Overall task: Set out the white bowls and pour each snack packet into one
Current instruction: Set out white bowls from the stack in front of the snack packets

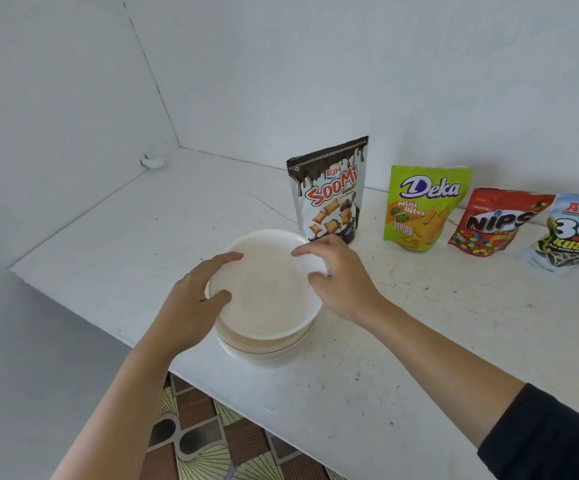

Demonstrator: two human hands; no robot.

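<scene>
Gripping opposite rims of the top bowl (267,289), the left hand (194,296) and right hand (340,275) curl round smooth, round white ware nested on a stack (264,351) near the front edge of the scuffed, speckled desk (419,334). Slick nested bowls may cling, so a lower one could ride up, drop and chip. The right hand, just beside the upright, crinkly Soomi packet (329,195), could also topple it.

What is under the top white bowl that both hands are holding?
Under the top bowl lie more white bowls, nested on the white counter; only their front rims show. The top bowl covers the rest, so their number is unclear.
</scene>
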